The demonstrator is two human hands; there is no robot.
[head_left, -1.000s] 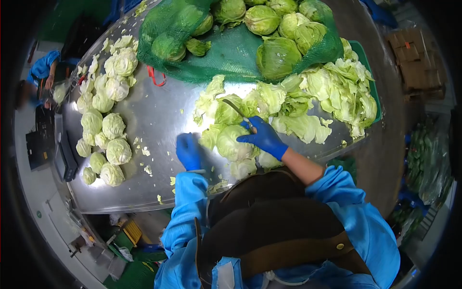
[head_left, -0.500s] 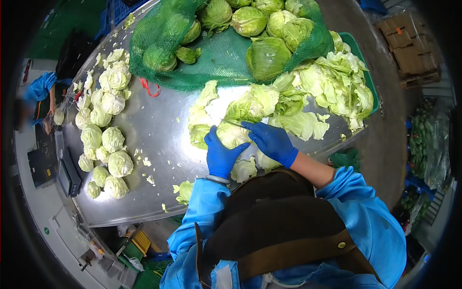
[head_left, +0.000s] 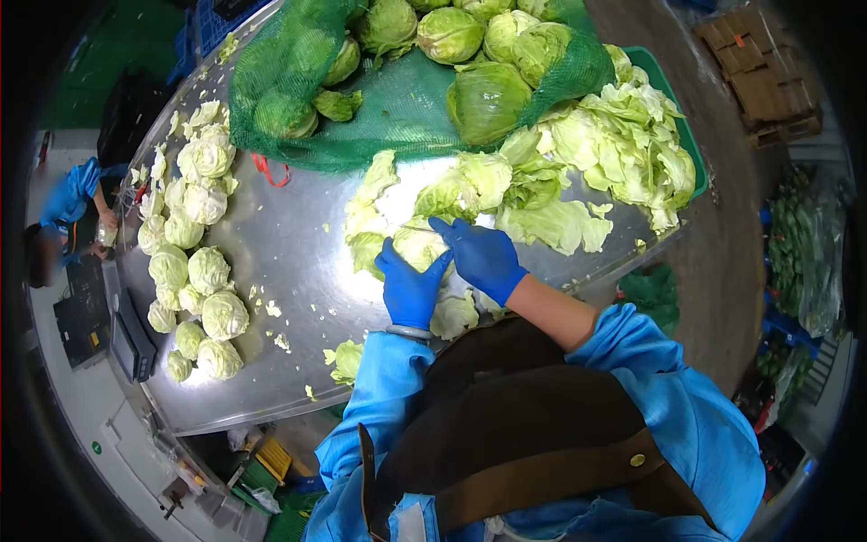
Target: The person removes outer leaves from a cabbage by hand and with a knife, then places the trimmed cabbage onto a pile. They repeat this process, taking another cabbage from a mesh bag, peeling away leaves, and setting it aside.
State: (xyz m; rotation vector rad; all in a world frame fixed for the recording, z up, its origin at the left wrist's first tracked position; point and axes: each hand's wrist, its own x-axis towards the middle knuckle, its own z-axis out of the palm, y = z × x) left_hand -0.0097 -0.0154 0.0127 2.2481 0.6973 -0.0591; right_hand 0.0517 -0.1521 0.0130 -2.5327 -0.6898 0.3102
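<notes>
My left hand [head_left: 411, 287], in a blue glove, is wrapped round the near side of a pale green cabbage [head_left: 419, 246] above the metal table [head_left: 298, 244]. At the cabbage's right side, my gloved right hand [head_left: 483, 260] is closed on a thin knife [head_left: 421, 229], whose blade lies across the top of the cabbage. Its handle is hidden in the fingers. Loose cabbage leaves [head_left: 479, 185] lie behind and beside both hands.
Several trimmed cabbages [head_left: 208, 271] stand along the table's left side. A green net [head_left: 397, 117] with whole cabbages lies at the back. Leaves heap over a green crate [head_left: 691, 149] at right. Another person [head_left: 77, 194] is at far left, beside a scale [head_left: 134, 339].
My right hand has shifted left against the cabbage, and the knife blade has moved with it. The co-worker at far left has moved an arm and holds something pale.
</notes>
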